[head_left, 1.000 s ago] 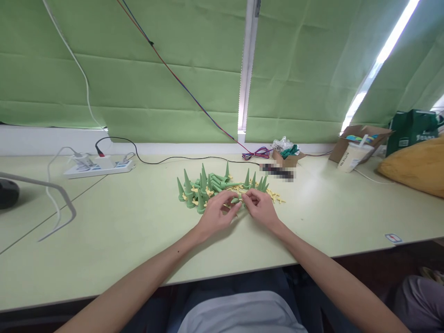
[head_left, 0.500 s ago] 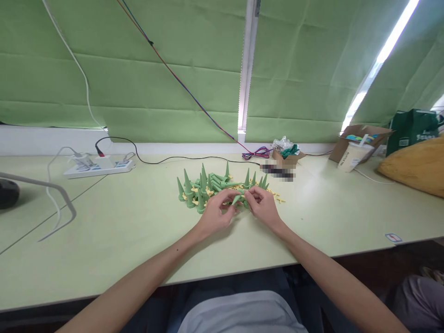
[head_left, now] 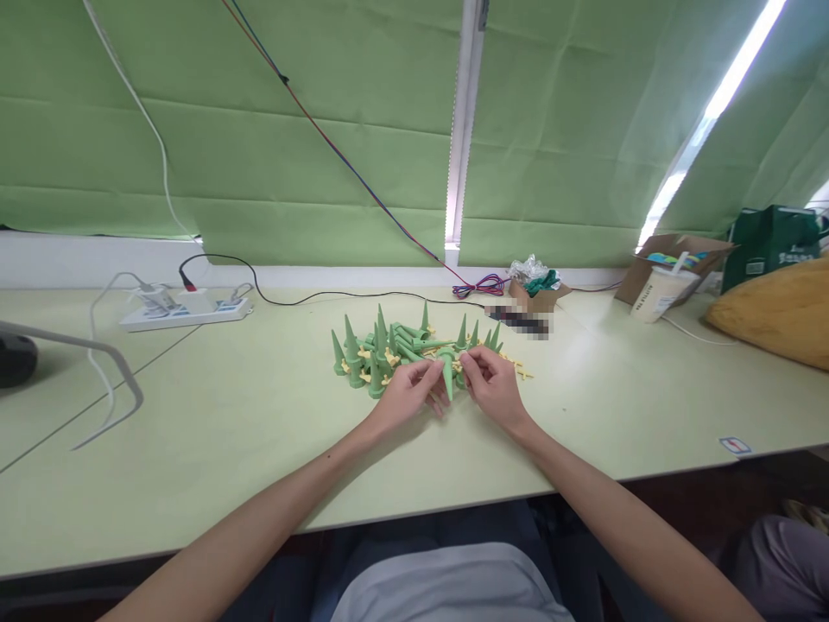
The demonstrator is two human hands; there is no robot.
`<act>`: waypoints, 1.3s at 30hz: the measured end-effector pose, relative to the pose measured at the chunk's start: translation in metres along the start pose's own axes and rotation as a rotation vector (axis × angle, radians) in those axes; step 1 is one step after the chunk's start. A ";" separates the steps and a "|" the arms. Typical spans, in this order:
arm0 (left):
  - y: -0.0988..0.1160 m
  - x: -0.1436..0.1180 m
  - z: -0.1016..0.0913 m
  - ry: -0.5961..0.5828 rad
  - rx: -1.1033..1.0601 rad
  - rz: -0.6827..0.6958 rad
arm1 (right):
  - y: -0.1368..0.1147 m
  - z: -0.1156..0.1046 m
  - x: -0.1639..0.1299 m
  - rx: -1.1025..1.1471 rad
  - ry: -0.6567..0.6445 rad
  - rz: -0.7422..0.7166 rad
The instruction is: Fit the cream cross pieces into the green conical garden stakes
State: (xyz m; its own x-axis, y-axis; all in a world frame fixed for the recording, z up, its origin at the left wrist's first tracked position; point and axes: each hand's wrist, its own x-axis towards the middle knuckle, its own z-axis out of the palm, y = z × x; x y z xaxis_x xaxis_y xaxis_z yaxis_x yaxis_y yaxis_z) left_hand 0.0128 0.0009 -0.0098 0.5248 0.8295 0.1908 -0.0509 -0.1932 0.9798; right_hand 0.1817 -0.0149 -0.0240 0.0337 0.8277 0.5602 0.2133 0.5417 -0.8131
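A pile of green cone-shaped plastic spikes (head_left: 376, 350) and small yellow plastic pieces (head_left: 515, 370) lies at the middle of the pale green table (head_left: 226, 415). Some cones stand upright, others lie flat. My left hand (head_left: 408, 395) and my right hand (head_left: 493, 386) meet at the near edge of the pile. Between their fingertips they hold one green cone (head_left: 447, 373), its tip pointing down toward me. Whether a yellow piece is pinched with it cannot be made out.
A white power strip (head_left: 185, 313) with cables lies at the back left. A small box of wrappers (head_left: 534, 289), a cardboard box (head_left: 673, 259), a cup (head_left: 657, 294), a green bag (head_left: 770, 242) and a yellow cushion (head_left: 777, 315) stand at the back right. Another person's leg (head_left: 787, 553) shows at lower right.
The green cone between my hands has turned from lying sideways to pointing tip down. Both hands stayed in place at the pile's near edge.
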 end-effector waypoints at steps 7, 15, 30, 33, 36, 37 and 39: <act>0.000 -0.002 -0.001 -0.017 0.062 -0.004 | 0.000 0.000 0.000 -0.052 -0.016 -0.004; -0.001 -0.006 -0.001 0.004 0.281 0.032 | -0.002 -0.002 0.001 -0.117 -0.016 -0.050; -0.003 -0.006 0.000 0.127 0.524 0.243 | -0.001 -0.002 0.002 -0.092 -0.041 -0.020; -0.003 -0.005 0.001 0.142 0.526 0.240 | 0.000 -0.001 0.002 -0.058 -0.031 -0.005; -0.002 -0.005 0.002 0.163 0.537 0.248 | -0.001 -0.001 0.002 -0.033 -0.015 0.005; -0.002 -0.005 0.002 0.177 0.540 0.250 | -0.001 0.000 0.001 -0.026 -0.006 0.005; -0.002 -0.006 0.002 0.198 0.526 0.244 | -0.002 0.000 0.001 -0.012 0.020 0.000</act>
State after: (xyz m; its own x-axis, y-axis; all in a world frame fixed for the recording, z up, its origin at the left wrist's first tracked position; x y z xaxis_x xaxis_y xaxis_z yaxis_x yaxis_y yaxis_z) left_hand 0.0113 -0.0043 -0.0128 0.3800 0.8006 0.4632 0.3028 -0.5809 0.7556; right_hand 0.1814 -0.0153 -0.0214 0.0527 0.8246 0.5632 0.2246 0.5397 -0.8113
